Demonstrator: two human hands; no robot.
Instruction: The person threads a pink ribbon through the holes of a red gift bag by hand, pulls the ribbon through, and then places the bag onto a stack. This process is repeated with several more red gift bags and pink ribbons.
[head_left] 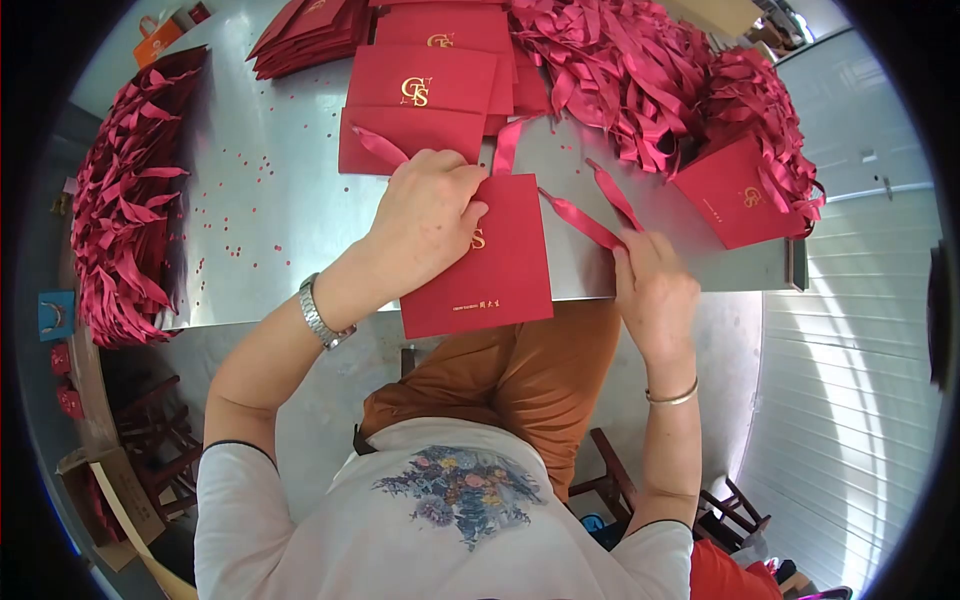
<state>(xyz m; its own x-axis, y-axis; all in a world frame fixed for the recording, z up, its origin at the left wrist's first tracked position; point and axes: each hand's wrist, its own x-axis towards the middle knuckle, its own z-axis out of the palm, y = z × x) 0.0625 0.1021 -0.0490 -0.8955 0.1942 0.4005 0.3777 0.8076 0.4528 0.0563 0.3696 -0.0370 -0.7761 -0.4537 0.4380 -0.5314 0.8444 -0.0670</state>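
A flat red paper gift bag (510, 270) with gold lettering lies at the table's front edge, its lower part jutting over my lap. My left hand (430, 215) is closed at its top left edge, the thumb bent over the front. A red ribbon (507, 147) sticks up just past the bag's top, and another ribbon end (378, 146) shows behind my left knuckles. To the right of the bag, my right hand (655, 290) pinches a red ribbon (583, 222), whose two tipped ends point up and left.
Stacked red bags (420, 85) lie just beyond my left hand. Ribboned bags form a heap (620, 70) at the back right, a standing bag (735, 200) at the right edge, and a row (125, 210) at the left. Red paper dots are scattered over the metal table (300, 170).
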